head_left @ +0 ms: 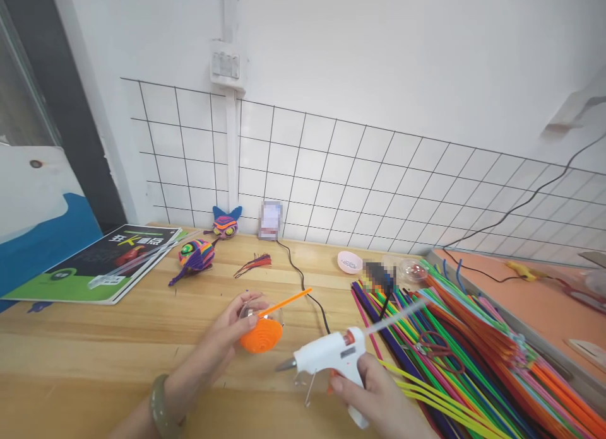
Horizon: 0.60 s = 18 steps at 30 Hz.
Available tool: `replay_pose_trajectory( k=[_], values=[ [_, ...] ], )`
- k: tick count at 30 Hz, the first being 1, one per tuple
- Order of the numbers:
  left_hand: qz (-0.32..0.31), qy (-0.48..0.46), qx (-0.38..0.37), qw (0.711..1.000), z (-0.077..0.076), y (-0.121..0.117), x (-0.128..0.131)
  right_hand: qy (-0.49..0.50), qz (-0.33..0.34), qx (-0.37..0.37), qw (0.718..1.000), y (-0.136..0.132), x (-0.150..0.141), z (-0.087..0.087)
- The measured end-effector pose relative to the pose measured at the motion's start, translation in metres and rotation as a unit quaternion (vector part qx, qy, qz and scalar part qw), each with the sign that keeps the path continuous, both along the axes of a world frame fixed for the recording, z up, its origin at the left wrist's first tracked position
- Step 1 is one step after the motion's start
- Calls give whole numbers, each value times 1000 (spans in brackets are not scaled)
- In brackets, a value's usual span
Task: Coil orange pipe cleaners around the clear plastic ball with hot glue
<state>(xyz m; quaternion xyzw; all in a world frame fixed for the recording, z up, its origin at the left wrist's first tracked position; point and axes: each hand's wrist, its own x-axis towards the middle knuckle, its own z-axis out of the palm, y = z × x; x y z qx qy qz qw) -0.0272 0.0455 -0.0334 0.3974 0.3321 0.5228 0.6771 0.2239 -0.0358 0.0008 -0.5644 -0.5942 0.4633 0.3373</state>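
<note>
My left hand [240, 321] is closed around a clear plastic ball [273, 310] whose lower part is covered by a coil of orange pipe cleaner [262, 337]. The loose end of that pipe cleaner [288, 301] sticks out up and to the right. In my right hand [372, 392] is a white hot glue gun [326, 352], gripped by its handle with fingers at the orange trigger. Its metal nozzle points left, below and a little right of the coil, apart from it. A translucent glue stick [398, 316] juts from its back.
Bundles of colourful pipe cleaners [454, 357] cover the right side. Behind are a pink bowl [350, 262], a striped fish-like craft [196, 256], a blue-eared craft [226, 224] and a blurred phone-like rectangle [271, 220]. A magazine [95, 262] lies left. A black cord [303, 278] crosses the table.
</note>
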Motion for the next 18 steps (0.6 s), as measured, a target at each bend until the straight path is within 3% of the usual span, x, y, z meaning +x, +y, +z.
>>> replay_pose_trajectory(
  k=[2,6,13,18],
  values=[
    [3,10,16,1000,-3,1,0,28,-44,-5,999,-3,-1,-4],
    [-18,29,40,999,0,-1,1,49,-56,10,997,-7,-6,-3],
    [-57,40,75,995,5,-5,5,45,-97,96,990,-8,-15,0],
    [-52,48,102,992,1,-8,8,27,-75,143,987,-9,-10,-7]
  ],
)
